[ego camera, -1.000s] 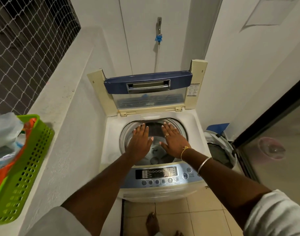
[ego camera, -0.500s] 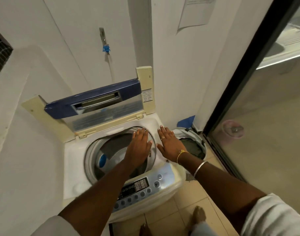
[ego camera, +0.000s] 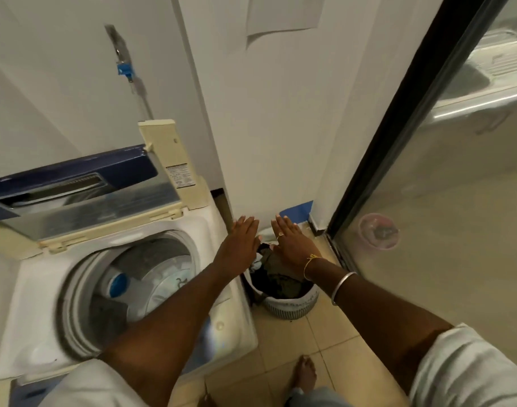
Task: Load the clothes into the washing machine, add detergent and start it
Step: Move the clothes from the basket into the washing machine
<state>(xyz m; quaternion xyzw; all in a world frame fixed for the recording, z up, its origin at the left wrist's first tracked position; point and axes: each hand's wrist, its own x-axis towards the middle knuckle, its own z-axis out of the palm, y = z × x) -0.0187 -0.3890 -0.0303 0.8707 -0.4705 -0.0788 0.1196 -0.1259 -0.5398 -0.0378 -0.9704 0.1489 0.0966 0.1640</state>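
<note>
Two bare hands are stretched out, palms down, above a laundry basket (ego camera: 292, 304) of clothes (ego camera: 280, 280). The left hand (ego camera: 242, 242) hangs over the basket's near-left rim, close to the right edge of the washing machine (ego camera: 40, 289). The right hand (ego camera: 292, 245), with a ring and bangles at the wrist, hangs over the middle of the heap. The fingers of both hands are straight and lightly spread, holding nothing; whether the right palm touches the cloth cannot be told.

The pale, slatted basket stands on the tiled floor (ego camera: 310, 348), just beside the machine's right side and near the wall corner. The clothes in it are dark and crumpled, filling it to about the rim. The machine's lid (ego camera: 75, 183) is folded up at the back, and the drum (ego camera: 151, 268) is open.

The clothes look soft, limp and light, and probably tangled together. A good hold would be to gather the heap from both sides and scoop under it, since a pinch at the top may trail loose pieces over the rim. A bare foot (ego camera: 304, 374) shows at the bottom edge.
</note>
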